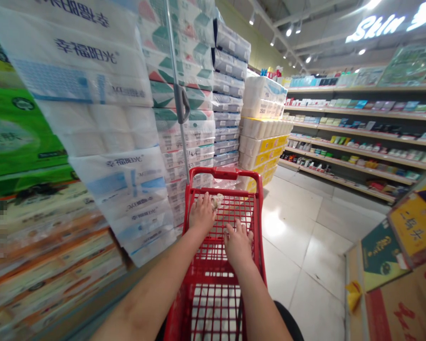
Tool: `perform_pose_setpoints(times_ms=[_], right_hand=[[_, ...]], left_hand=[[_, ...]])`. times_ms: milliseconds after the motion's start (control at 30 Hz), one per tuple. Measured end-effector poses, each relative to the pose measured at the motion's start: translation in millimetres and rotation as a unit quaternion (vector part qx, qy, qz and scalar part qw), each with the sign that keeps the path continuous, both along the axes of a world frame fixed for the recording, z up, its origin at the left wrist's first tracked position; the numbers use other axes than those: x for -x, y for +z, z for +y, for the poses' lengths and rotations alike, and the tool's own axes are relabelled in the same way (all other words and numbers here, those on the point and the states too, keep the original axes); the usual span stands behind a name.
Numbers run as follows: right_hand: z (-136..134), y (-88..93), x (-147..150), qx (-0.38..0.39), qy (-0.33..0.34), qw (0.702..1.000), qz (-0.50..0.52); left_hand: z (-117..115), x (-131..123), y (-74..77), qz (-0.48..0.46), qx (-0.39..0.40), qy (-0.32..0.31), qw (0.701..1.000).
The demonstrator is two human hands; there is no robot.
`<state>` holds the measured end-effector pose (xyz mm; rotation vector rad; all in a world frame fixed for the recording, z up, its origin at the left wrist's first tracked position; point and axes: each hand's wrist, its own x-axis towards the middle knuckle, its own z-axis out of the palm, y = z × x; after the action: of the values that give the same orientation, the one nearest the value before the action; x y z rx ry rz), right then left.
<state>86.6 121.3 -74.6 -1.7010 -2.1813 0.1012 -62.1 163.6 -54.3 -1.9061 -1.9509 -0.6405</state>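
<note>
A red shopping basket cart (258, 222) with a grid bottom stands in front of me. Over its left part is my left hand (202, 212), its fingers spread, beside a small crumpled whitish item (217, 201); whether the fingertips touch that item is unclear. My right hand (238, 240) hovers over the middle of the grid with fingers apart and nothing in it.
Tall stacks of wrapped tissue packs (128, 128) rise close on the left, with yellow-and-white packs (261, 142) beyond. Shelves of small products (358, 128) line the back right. Boxes (383, 255) stand at the right edge beside the tiled floor (305, 232).
</note>
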Motion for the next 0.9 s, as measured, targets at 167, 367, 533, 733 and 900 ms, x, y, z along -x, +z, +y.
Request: perform_pose_setpoints(times_ms=[167, 367, 533, 733, 900], right_hand=[[0.5, -1.5, -0.8, 0.008, -0.001, 1.000, -0.001], [0.1, -1.2, 0.2, 0.015, -0.003, 1.000, -0.004], [0.0, -0.7, 0.7, 0.009, -0.004, 1.000, -0.006], [0.0, -1.2, 1.3, 0.016, -0.008, 1.000, -0.002], [-2.3, -1.4, 0.8, 0.015, -0.005, 1.000, 0.004]], left_hand=[[-2.1, -2.8, -2.3, 0.027, 0.066, -0.117, 0.991], [-6.0, 8.7, -6.7, 0.027, 0.048, -0.086, 0.995], [-13.5, 4.7, -14.1, 0.054, 0.052, -0.087, 0.993], [-18.5, 16.1, -12.7, 0.026, 0.029, -0.025, 0.999], [-21.4, 19.6, -10.8, 0.039, 0.052, -0.104, 0.992]])
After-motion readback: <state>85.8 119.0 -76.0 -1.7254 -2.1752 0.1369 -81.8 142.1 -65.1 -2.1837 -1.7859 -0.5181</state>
